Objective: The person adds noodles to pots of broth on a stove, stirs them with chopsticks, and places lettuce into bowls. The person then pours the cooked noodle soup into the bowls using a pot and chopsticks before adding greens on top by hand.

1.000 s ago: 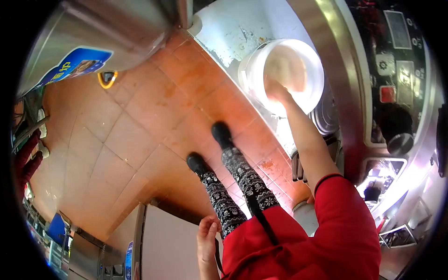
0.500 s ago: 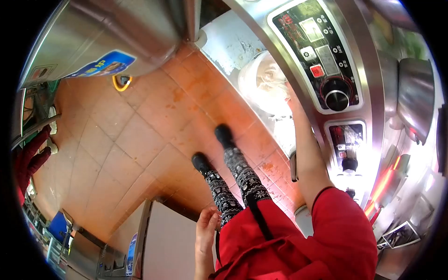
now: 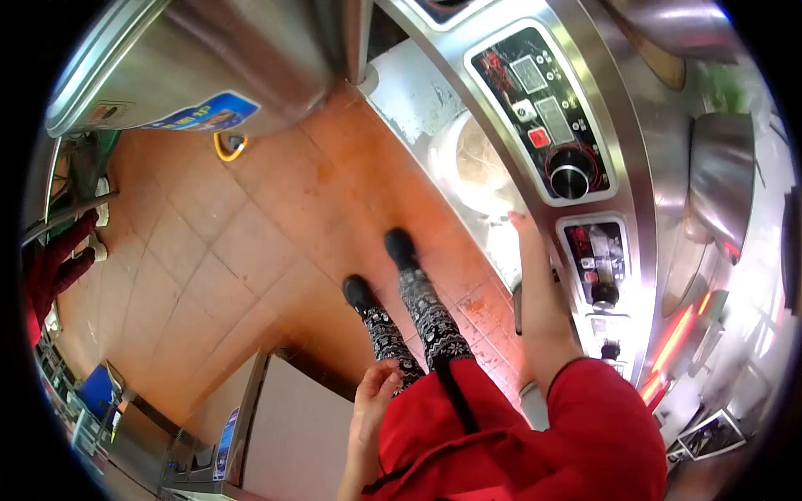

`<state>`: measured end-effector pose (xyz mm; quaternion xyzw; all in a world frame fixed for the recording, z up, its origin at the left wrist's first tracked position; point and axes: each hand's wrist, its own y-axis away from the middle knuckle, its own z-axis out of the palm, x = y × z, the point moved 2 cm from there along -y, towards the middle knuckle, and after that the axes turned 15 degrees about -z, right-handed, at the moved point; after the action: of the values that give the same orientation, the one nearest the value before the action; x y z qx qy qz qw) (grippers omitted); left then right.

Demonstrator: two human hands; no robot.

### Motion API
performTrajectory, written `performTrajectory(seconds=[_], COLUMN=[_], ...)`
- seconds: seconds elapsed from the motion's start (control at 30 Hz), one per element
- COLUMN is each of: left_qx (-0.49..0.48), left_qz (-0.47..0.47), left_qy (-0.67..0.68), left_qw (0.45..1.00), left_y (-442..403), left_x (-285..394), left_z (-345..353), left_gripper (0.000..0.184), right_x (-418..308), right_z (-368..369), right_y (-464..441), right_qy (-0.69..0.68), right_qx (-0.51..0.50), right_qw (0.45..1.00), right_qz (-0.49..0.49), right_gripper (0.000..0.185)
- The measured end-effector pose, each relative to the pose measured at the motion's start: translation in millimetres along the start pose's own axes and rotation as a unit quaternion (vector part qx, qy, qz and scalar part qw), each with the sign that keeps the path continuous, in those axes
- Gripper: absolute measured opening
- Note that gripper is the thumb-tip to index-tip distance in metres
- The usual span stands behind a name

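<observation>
My left hand [image 3: 378, 386] hangs in front of the red garment, beside the patterned trousers. Its fingers are curled together, with nothing visible in them. My right arm reaches forward under the edge of the steel control panel [image 3: 547, 123]. Only a small part of my right hand [image 3: 517, 220] shows, near the rim of a white bucket [image 3: 449, 159]; the other fingers are hidden. Pale, stringy contents are visible in the bucket, which stands on a light, worn surface partly beneath the panel.
A large steel vessel [image 3: 242, 58] is at the upper left. A white-topped cabinet [image 3: 296, 426] stands at the lower left. Another person's dark red trouser legs [image 3: 63, 267] are at the left edge. Steel bowls [image 3: 723, 179] and a glowing red strip [image 3: 671, 341] are at right.
The view has shifted, with the control panel now covering part of the bucket. My right hand has come out of the bucket to its near side. My left hand stays low, its fingers curled.
</observation>
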<state>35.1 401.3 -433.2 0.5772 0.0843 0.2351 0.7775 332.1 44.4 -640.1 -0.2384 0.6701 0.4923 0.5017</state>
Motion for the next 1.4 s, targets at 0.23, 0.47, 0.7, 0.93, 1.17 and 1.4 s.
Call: performTrajectory(seconds=[0.23,0.47,0.7,0.93,1.17,1.4], left_qx=[-0.001,-0.031,0.015,-0.06,-0.263,-0.438], left_qz=[-0.009,0.013,0.076,0.089,0.17,0.093], left_qy=[0.004,-0.022,-0.087,0.02,-0.14,-0.345], left_qw=[1.0,0.999,0.993,0.994,0.939,0.825], left_y=[16,30,64,117,232,283], left_x=[4,10,47,75,90,-13], left_z=[11,28,74,71,131,294], left_gripper=[0.023,0.021,0.016,0.062,0.077,0.077], right_x=[-12,-14,-79,-161,-361,-439], right_z=[3,29,115,161,84,-154], right_y=[12,39,125,264,396,503], right_qy=[-0.043,-0.132,-0.263,-0.448,-0.348,-0.356], right_qx=[0.002,0.028,0.0,-0.233,-0.372,-0.174], right_qw=[0.999,0.989,0.949,0.828,0.853,0.879], right_qz=[0.029,0.063,0.173,0.243,-0.111,-0.267], right_gripper=[0.059,0.061,0.063,0.07,0.084,0.099])
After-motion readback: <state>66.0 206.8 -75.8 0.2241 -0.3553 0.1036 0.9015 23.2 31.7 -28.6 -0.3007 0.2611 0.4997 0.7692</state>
